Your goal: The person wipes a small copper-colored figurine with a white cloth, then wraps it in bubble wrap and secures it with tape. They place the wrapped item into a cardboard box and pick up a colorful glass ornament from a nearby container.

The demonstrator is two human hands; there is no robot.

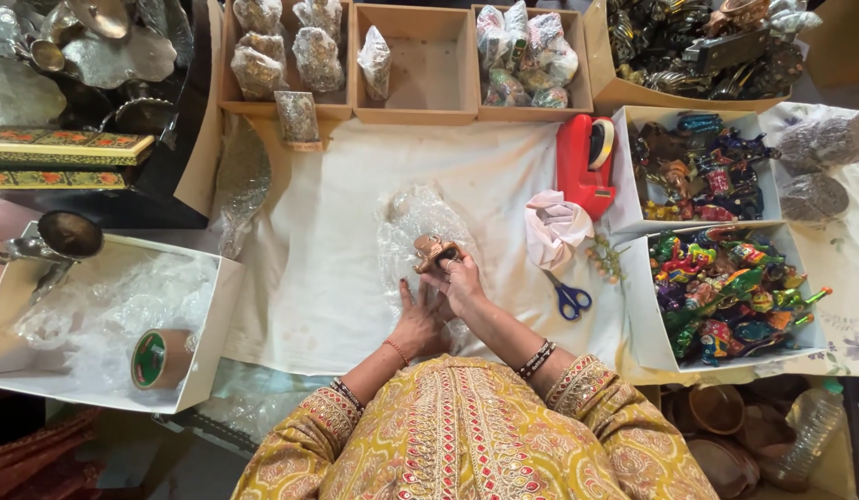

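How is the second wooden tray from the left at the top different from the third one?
The second wooden tray holds a single wrapped bundle and shows much bare floor. The third wooden tray is crowded with several wrapped bundles, colours showing through the wrap. Both are plain open wooden boxes, side by side above the white cloth.

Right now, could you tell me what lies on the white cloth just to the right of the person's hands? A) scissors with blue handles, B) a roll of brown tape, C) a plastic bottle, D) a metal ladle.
A: the scissors with blue handles lie on the white cloth just right of the right hand, below the red tape dispenser.
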